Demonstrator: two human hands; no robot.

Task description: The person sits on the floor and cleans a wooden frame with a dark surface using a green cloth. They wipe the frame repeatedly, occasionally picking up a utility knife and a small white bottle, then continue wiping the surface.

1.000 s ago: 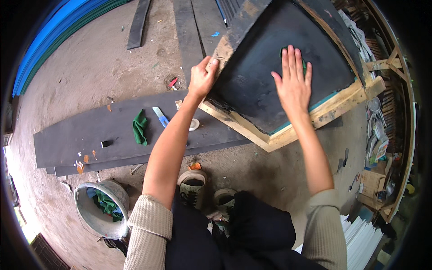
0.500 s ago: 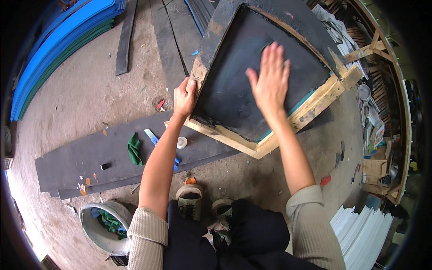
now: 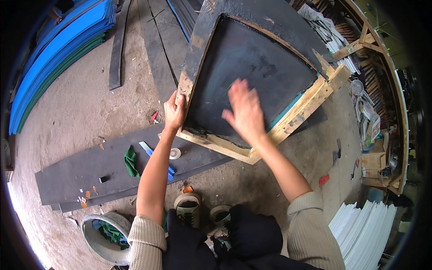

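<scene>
My left hand [image 3: 174,110] grips the left edge of a wooden frame [image 3: 294,116], thumb on its face. Inside the frame lies a recessed dark panel [image 3: 225,54] with smudges and a teal strip along one edge. My right hand [image 3: 245,108] is over the panel's lower part, palm toward it, thumb apart and fingers stretched out. The fingers are blurred by motion, and whether the palm touches the panel I cannot tell. Below the frame, a dark flat sheet [image 3: 81,171] on the floor carries a green cloth [image 3: 130,161], a blue-handled cutter [image 3: 146,147] and a roll of tape [image 3: 175,153].
A grey bucket [image 3: 90,243] with green scraps stands at lower left. Blue sheets [image 3: 63,49] are stacked at upper left. White sheets [image 3: 362,229] lie at lower right, near a cardboard box [image 3: 375,157] and a wooden rack [image 3: 405,112]. My shoes [image 3: 187,209] are close below the frame.
My right hand has moved down and left across the panel. My left hand keeps its grip on the frame. The whole view has shifted slightly.
</scene>
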